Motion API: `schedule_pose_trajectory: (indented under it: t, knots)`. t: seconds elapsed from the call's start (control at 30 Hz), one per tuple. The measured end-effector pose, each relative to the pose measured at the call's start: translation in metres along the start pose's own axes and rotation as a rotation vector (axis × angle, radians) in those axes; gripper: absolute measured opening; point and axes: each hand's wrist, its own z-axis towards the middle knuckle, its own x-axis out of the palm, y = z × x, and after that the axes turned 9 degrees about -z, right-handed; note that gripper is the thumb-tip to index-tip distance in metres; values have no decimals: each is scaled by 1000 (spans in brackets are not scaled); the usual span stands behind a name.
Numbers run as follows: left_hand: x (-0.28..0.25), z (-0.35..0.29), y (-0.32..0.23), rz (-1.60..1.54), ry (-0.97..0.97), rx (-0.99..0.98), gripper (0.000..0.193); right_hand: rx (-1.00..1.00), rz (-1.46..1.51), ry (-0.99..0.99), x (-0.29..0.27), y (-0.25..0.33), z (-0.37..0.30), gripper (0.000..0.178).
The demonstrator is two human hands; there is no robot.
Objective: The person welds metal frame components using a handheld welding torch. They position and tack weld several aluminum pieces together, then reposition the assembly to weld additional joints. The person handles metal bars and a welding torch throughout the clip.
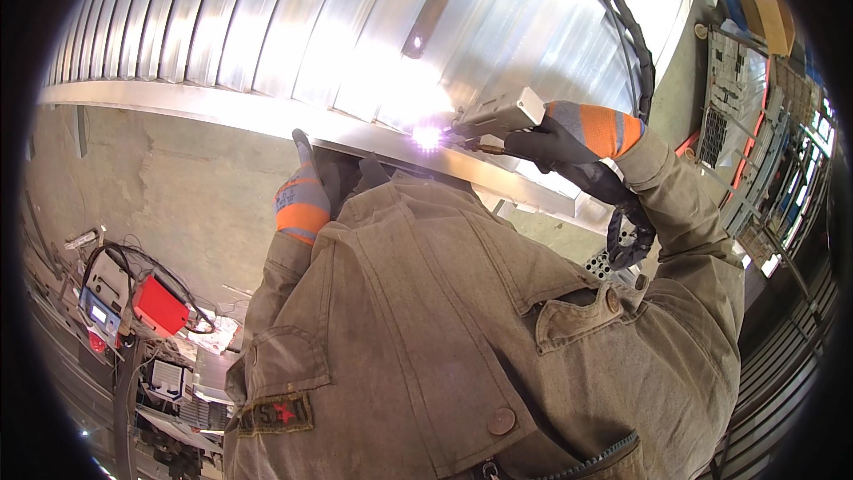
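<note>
Across the arc from 10 to 1 o'clock: large silvery panel (pixel 293 18), ribbed metal, parallel ridges, washed out by glare near the middle. Flat, smooth metal bar (pixel 222 111) runs along its near edge. Lower half, round 6 o'clock: brown jacket (pixel 418 320), heavy creased cloth, stitched seams. Black cable (pixel 635 36) curves over the panel at 1 o'clock. Torch (pixel 498 116), boxy and pale, also at 1 o'clock, above the bar; violet-white glare (pixel 427 135) at its tip, on the bar by the panel.

Surroundings: stained grey floor (pixel 178 169) at 9 o'clock; cardboard box (pixel 775 22) at 2; red box (pixel 160 305) at 8, cables beside it.

Hands, both in grey-and-orange gloves with dark palms. Right hand (pixel 573 138), at 2 o'clock, closed round the torch, nozzle aimed toward 8. Left hand (pixel 306 187), between 9 and 10: thumb raised at the bar, fingers hidden; cannot tell how far open, nor whether it grips anything.
</note>
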Motion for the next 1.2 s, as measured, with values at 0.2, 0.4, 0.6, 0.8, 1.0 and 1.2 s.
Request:
schedule_pose_trajectory:
  t: [0.2, 0.4, 0.6, 0.8, 1.0, 1.2]
  knots:
    - [-2, 0, -6, -6, 14, -22, 103, -33, 72, -31, 3, 0, -8, 51]
    - [-2, 0, -5, 8, 5, -13, 103, 9, 91, -34, 5, 0, -11, 49]
    - [-2, -1, 2, 67, 17, 46, 95, 24, 117, -53, 8, 1, -18, 49]
    - [0, -1, 1, 53, 2, 52, 96, 106, 55, 4, 6, -5, -18, 49]
    - [2, -1, 3, 47, -3, 48, 96, 71, 141, -71, 14, -5, -27, 49]
    - [4, -1, 7, 106, -62, 100, 97, 51, 88, -35, 15, -7, -26, 47]
